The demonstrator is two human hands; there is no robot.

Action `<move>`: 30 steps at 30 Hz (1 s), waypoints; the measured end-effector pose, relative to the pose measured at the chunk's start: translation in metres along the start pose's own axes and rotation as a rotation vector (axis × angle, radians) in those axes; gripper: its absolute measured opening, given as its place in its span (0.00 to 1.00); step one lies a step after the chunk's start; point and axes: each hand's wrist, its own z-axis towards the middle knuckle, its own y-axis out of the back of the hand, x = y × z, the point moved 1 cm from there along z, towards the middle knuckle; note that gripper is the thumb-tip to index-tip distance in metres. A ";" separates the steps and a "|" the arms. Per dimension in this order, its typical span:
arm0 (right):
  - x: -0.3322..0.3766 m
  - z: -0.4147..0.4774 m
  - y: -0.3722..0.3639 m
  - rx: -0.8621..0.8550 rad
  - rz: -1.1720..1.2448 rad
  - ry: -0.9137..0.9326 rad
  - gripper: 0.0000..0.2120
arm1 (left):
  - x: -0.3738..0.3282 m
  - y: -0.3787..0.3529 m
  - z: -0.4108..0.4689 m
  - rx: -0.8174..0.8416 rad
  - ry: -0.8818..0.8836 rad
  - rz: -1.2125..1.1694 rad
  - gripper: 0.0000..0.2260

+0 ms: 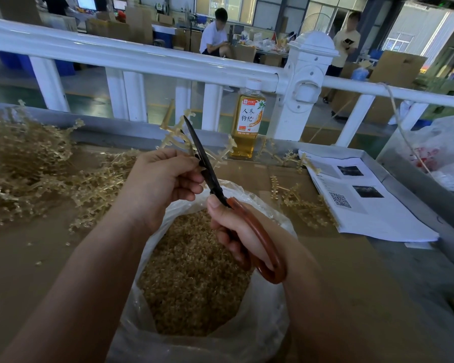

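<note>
My left hand (165,179) pinches a translucent yellowish plastic sprue (177,134) with small parts branching off it, held up over the bag. My right hand (236,231) grips scissors (207,169) by their orange-brown handles; the dark blades point up and away and lie against the sprue next to my left fingers. Below both hands stands an open clear plastic bag (268,310) filled with small yellowish cut pieces (192,279).
A big heap of the same sprues (24,166) covers the brown table at the left, with loose ones (299,203) at the right. Printed sheets (364,205) lie right. A drink bottle (248,121) stands by the white railing (142,58). Plastic bags (443,148) sit far right. Two people are beyond.
</note>
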 end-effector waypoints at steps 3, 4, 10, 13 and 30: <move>-0.001 0.000 0.000 -0.006 -0.001 -0.005 0.21 | 0.001 0.000 0.000 0.007 0.010 0.015 0.09; -0.002 0.000 0.000 -0.008 0.004 -0.009 0.21 | 0.001 0.000 0.000 0.007 0.011 0.019 0.09; -0.003 0.002 0.000 0.004 0.032 -0.016 0.19 | 0.000 0.001 0.001 0.009 0.021 0.025 0.09; -0.004 0.003 0.000 0.030 0.071 -0.036 0.20 | 0.000 0.000 0.001 0.008 0.021 0.018 0.11; -0.013 0.010 0.000 0.034 0.104 0.013 0.25 | 0.001 0.001 0.002 0.020 0.021 0.025 0.12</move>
